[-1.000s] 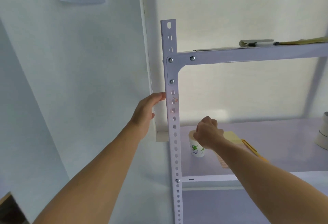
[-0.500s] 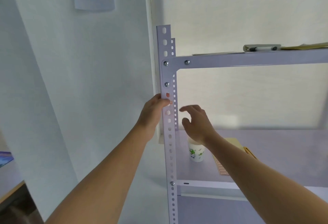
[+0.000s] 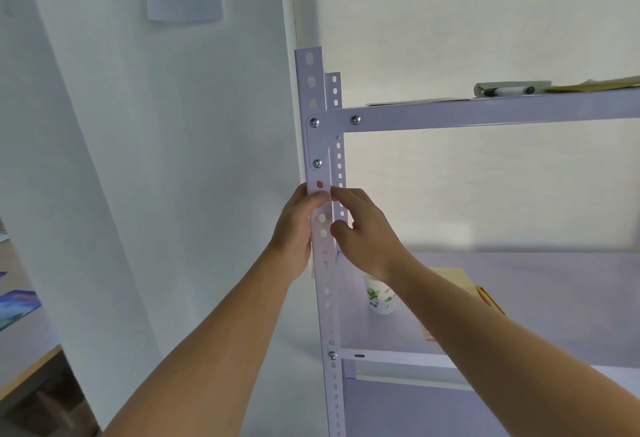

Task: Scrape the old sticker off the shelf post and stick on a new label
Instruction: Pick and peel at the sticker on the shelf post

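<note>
I see the left hand (image 3: 294, 225) gripping the shelf post (image 3: 327, 298) from the left, thumb across its front. The right hand (image 3: 367, 239) meets it with loosely bent fingers (image 3: 346, 196), index tip on the metal; whether they pinch anything I cannot tell. The old sticker (image 3: 319, 184), a red scrap, sits just above them, and farther back a paper cup (image 3: 379, 298) stands on the shelf (image 3: 536, 298).

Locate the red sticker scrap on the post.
Head view, centre: the red sticker scrap sits on the shelf post, just below a bolt and just above the left hand and right hand.
</note>
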